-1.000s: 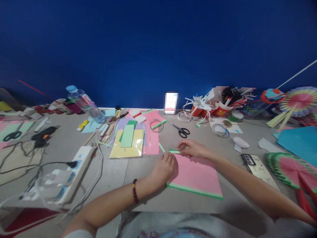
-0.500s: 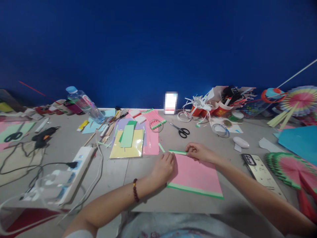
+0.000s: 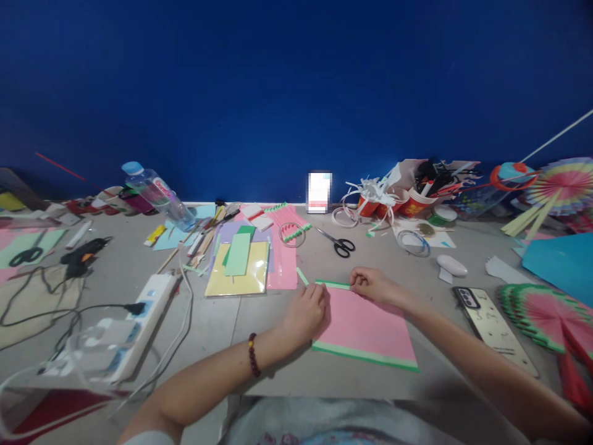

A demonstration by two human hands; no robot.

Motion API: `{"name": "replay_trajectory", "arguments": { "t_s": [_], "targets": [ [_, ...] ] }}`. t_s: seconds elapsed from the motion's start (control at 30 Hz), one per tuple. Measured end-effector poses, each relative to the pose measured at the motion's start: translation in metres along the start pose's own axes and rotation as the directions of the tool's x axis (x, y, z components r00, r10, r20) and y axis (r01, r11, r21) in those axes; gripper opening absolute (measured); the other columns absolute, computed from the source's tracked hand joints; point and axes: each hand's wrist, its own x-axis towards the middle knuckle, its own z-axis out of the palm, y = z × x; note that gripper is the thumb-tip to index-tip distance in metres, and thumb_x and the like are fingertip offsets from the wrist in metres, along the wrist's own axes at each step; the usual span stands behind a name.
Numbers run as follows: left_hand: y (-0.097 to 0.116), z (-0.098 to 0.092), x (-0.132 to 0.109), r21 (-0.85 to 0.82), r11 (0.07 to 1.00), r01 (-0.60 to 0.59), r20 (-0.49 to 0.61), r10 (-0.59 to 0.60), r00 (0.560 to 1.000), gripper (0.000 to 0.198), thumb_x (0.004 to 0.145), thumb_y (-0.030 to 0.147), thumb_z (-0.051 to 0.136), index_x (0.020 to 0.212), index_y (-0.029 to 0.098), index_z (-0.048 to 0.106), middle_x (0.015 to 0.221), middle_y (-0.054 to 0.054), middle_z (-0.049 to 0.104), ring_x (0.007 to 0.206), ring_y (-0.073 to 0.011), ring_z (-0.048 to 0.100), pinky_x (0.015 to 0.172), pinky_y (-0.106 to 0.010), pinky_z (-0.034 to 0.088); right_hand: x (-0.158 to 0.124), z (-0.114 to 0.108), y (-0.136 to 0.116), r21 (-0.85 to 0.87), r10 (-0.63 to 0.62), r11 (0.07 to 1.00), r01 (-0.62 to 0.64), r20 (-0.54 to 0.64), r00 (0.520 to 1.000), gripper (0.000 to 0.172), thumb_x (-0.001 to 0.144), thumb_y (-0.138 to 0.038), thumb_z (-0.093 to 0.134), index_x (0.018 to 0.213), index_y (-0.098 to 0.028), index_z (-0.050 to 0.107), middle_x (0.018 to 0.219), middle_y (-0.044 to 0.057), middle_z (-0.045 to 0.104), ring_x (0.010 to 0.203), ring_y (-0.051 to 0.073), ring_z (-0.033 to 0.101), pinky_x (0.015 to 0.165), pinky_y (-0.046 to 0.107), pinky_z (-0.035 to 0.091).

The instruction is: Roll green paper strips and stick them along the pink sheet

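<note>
A pink sheet of paper [image 3: 370, 327] with green strips along its near and far edges lies flat in front of me. My left hand [image 3: 306, 312] rests on its far left corner, fingers curled down and pressed together on the paper. Along the far edge runs a green paper strip [image 3: 334, 284]. My right hand [image 3: 370, 285] has its fingers bent in a pinch on that strip, right of the left hand; the fingertips are partly hidden. Beyond the sheet lie black-handled scissors [image 3: 341, 246], apart from both hands.
To the left are a yellow paper packet [image 3: 252, 281] under green strips, a power strip [image 3: 143, 327] with cables, and a tilted bottle [image 3: 160, 194]. On the right lie a phone [image 3: 493, 330] and a folded watermelon-coloured paper fan [image 3: 542, 315]. Paper cups [image 3: 414, 204] stand by the blue wall.
My right hand has slid very slightly to the right along the far edge. The left hand and the pink sheet stay in place.
</note>
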Motion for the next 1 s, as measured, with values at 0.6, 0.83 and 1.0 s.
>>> {"name": "replay_trajectory", "arguments": {
  "t_s": [0.6, 0.83, 1.0],
  "targets": [
    [-0.001, -0.005, 0.002, 0.012, 1.0, -0.002, 0.051, 0.001, 0.999, 0.024, 0.087, 0.016, 0.048, 0.106, 0.008, 0.058, 0.093, -0.009, 0.056, 0.086, -0.0233, 0.051, 0.069, -0.036, 0.041, 0.003, 0.001, -0.006, -0.09, -0.01, 0.996, 0.011, 0.012, 1.0, 0.006, 0.067, -0.017, 0.053, 0.072, -0.02, 0.052, 0.053, -0.005, 0.053, 0.048, 0.011, 0.048, 0.046, 0.021, 0.035],
    [-0.001, -0.006, 0.002, -0.006, 1.0, 0.006, 0.051, -0.006, 0.999, 0.023, 0.088, 0.019, 0.048, 0.105, 0.009, 0.059, 0.093, -0.01, 0.056, 0.088, -0.0235, 0.052, 0.069, -0.036, 0.042, 0.001, -0.002, -0.013, -0.124, 0.007, 0.992, -0.002, 0.036, 0.999, 0.007, 0.067, -0.013, 0.053, 0.07, -0.02, 0.051, 0.052, -0.005, 0.053, 0.048, 0.01, 0.048, 0.046, 0.021, 0.035],
    [0.0, -0.007, 0.003, -0.018, 1.0, 0.01, 0.02, -0.009, 1.0, 0.022, 0.087, 0.019, 0.051, 0.104, 0.01, 0.059, 0.091, -0.009, 0.056, 0.086, -0.0229, 0.052, 0.068, -0.036, 0.042, 0.003, -0.004, -0.013, -0.16, -0.004, 0.987, 0.013, 0.053, 0.999, 0.008, 0.066, -0.012, 0.052, 0.069, -0.02, 0.052, 0.051, -0.005, 0.054, 0.046, 0.009, 0.048, 0.045, 0.019, 0.033]
  ]
}}
